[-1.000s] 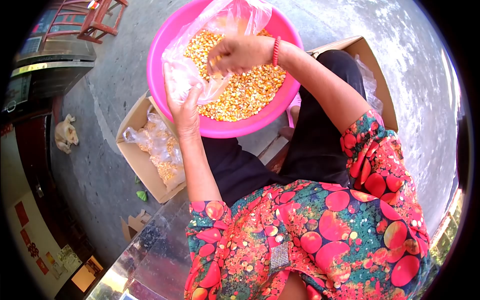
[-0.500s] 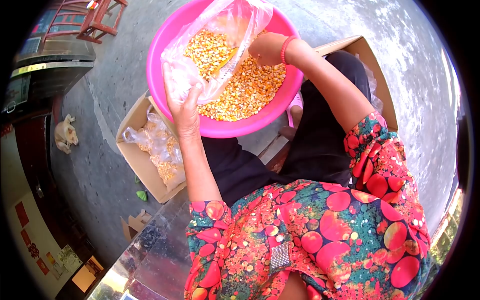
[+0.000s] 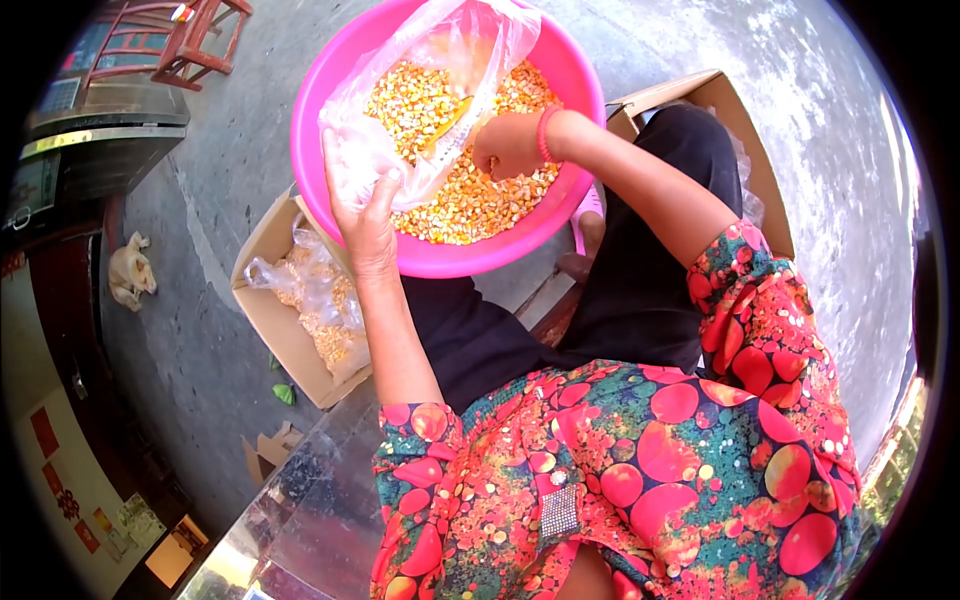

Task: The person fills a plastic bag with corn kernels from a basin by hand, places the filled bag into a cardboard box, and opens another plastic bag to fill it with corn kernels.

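My left hand clamps a clear plastic bag in the round pink plastic basin; my right hand curls at loose yellow corn kernels, holding what I cannot tell; a slackened left pinch could let the bag sag and spill.

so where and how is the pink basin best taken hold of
Probably by its rim, at left and right together: the pink basin is round and wide, its edge stands above the loose corn, and opposite holds should keep that load level. Come in from the outer sides, since the near edge is by the person's legs.
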{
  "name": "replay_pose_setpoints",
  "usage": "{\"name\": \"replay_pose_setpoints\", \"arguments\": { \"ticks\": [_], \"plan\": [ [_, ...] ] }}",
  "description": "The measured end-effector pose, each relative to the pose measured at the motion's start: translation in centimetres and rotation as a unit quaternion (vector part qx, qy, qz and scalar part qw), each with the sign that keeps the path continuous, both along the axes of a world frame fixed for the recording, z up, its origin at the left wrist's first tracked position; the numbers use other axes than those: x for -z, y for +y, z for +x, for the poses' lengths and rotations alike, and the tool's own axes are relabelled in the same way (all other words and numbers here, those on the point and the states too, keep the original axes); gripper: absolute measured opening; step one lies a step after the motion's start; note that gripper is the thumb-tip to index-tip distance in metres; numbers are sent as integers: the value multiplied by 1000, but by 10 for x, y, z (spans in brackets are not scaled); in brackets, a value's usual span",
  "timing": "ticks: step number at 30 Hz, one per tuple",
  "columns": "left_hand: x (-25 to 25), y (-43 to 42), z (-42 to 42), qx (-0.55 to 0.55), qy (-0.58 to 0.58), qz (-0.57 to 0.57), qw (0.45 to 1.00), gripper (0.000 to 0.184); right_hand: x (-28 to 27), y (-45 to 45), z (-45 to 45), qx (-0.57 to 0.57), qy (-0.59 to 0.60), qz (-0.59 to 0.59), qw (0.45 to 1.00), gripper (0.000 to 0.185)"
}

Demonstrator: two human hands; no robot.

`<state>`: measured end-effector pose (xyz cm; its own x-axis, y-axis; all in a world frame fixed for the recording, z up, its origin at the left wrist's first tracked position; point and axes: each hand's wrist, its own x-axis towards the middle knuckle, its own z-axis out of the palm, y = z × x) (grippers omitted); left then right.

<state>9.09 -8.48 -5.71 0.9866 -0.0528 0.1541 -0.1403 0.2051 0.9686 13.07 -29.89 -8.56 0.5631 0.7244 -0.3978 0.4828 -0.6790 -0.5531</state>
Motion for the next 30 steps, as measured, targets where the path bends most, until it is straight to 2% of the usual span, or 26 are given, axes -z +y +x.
{"name": "replay_pose_setpoints", "arguments": {
  "ticks": [2,3,5,7,8,11,12,13,14,15,16,17,19,21,22,24,27,30],
  "plan": [
    [-1,0,-1,2,2,-3,1000,84,-17,-6,4,39,137,79,987,12],
    [-1,0,-2,3,5,-5,1000,84,-33,-7,4,39,138,78,987,12],
    [-1,0,-1,4,3,7,1000,84,-60,-6,7,51,241,146,958,13],
    [0,1,-1,4,1,19,1000,83,-58,-5,17,62,260,167,949,14],
    [0,1,-1,6,0,22,1000,83,-53,3,24,64,102,283,952,16],
    [0,1,0,11,5,19,1000,83,-47,8,29,111,-117,424,891,21],
    [-1,0,0,12,10,13,1000,83,-40,9,33,110,-286,412,858,22],
    [-1,0,-1,13,10,13,1000,83,-37,9,36,104,-446,388,800,23],
    [-1,0,-1,9,9,12,1000,83,-36,2,35,118,-392,329,851,22],
    [-2,-1,-1,5,7,11,1000,83,-52,-2,29,118,-392,329,851,22],
    [-2,-1,-1,4,7,11,1000,83,-71,-7,23,123,-127,263,948,20],
    [-2,-1,-1,3,7,9,1000,83,-84,-9,14,118,149,175,966,18],
    [-2,0,-1,2,8,9,1000,83,-77,-8,2,91,206,84,971,19],
    [1,1,0,4,0,7,1000,83,-48,-2,-2,44,107,-40,992,20],
    [1,0,-1,5,0,7,1000,83,-24,2,-5,44,108,-40,992,20],
    [0,-1,-1,0,6,4,1000,83,11,8,-11,58,-121,-25,991,23],
    [0,-1,-1,-1,3,14,1000,83,11,30,-32,7,-56,-43,997,25],
    [0,0,1,6,-4,19,1000,83,13,44,-35,-18,-63,-52,997,23]
  ]
}}
